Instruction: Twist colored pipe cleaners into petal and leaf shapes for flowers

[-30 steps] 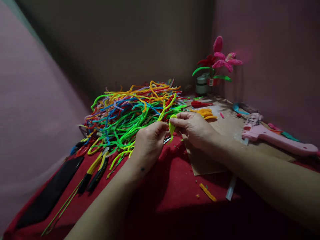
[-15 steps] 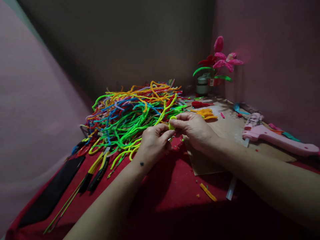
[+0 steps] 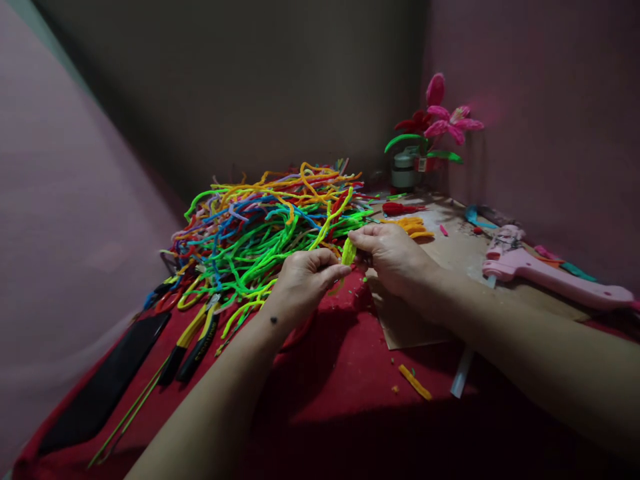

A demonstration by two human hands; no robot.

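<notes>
Between my two hands is a small yellow-green fuzzy piece [image 3: 349, 252], roughly oval and upright. My left hand [image 3: 306, 280] pinches its lower end between thumb and forefinger. The fingertips of my right hand [image 3: 387, 252] close on its upper right side. Behind my hands lies a big heap of coloured pipe cleaners [image 3: 270, 227], with green and yellow strands nearest. Both hands hang over the red cloth [image 3: 345, 347], close to the edge of a brown board [image 3: 405, 320].
Yellow-and-black pliers [image 3: 197, 343] and a black flat object [image 3: 107, 380] lie at left. On the right are a pink glue gun [image 3: 555, 273], orange fuzzy pieces [image 3: 413, 225] and a glue stick [image 3: 463, 375]. Pink fuzzy flowers [image 3: 453, 123] stand at the back.
The yellow-green piece shows more of its length and sits slightly lower and to the right. My right fingers have shifted to its side, and my left thumb now lies straighter beneath it.
</notes>
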